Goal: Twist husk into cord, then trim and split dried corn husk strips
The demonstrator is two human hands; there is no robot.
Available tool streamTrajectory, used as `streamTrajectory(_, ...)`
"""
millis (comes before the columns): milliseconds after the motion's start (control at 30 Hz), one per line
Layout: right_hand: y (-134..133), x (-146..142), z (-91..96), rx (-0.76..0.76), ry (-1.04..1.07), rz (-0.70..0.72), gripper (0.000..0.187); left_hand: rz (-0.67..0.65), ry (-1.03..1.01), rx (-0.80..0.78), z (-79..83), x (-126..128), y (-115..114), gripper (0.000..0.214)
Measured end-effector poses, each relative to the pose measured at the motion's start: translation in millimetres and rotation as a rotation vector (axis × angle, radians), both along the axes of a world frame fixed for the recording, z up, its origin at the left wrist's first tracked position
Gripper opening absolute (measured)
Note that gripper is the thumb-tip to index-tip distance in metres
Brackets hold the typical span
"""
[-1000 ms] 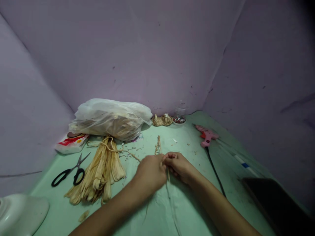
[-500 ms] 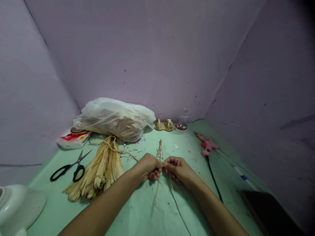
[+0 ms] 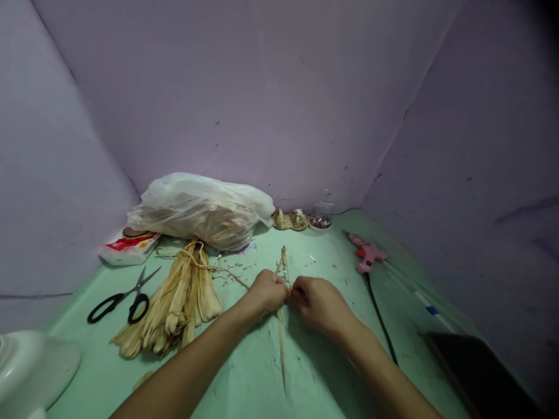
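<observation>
My left hand (image 3: 267,293) is closed on a thin tan cord of twisted dried fiber (image 3: 283,260), whose knotted top lies on the table just beyond my fingers. Close against it, my right hand (image 3: 318,302) is closed too, fingers curled in on the same cord. The exact grip of the fingertips is hidden. A loose fiber strand (image 3: 282,355) hangs down toward me below my left hand. To the left lies a tied bundle of dried, pale yellow leaf strips (image 3: 179,302), with a twisted cord running from its top toward my left wrist.
Black-handled scissors (image 3: 126,297) lie left of the bundle. Behind it sit a white plastic bag (image 3: 205,209) and a red-and-white packet (image 3: 131,247). A woven piece (image 3: 290,220) and a bead dish (image 3: 320,222) stand by the wall. A pink glue gun (image 3: 368,254) with its cable lies right.
My right hand has turned over, its back now facing up more. The long strand that trailed below it is no longer visible. The strand under my left hand hangs straighter.
</observation>
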State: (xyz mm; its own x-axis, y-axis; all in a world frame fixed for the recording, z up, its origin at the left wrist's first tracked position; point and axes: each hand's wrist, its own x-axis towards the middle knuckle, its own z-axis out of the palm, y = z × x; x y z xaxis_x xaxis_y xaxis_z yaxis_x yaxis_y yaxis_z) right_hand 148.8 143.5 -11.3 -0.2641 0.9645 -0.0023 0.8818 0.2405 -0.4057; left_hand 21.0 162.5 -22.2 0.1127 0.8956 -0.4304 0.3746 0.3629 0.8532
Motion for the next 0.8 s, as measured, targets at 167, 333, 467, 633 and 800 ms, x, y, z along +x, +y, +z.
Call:
streamTrajectory(167, -5.2, -5.8, 12.5, -0.084, -0.046, -0.127, 0.020, -0.005, 0.003, -0.037, 7.7, 1.3, -4.1, 0.017)
streamTrajectory(333, -15.2, -16.0, 17.5, -0.080, -0.164, -0.129, 0.024, 0.042, -0.021, -0.074, 13.2, 2.7, -6.8, 0.021)
streamTrajectory(467, -23.6, -28.6, 13.5, -0.059, -0.231, -0.062, 0.024, 0.051, -0.041, -0.093, 7.9, 1.8, -4.4, 0.020)
streamTrajectory(633, -25.3, -26.8, 19.3, -0.152, -0.201, 0.042, 0.021, 0.018, -0.070, -0.085, 7.9, -0.8, -2.7, 0.013)
streamTrajectory(800, -7.0, 8.0, 34.7, -0.508, 0.310, -0.016, 0.019, -0.026, -0.078, -0.082, 11.3, -7.8, -1.5, 0.011)
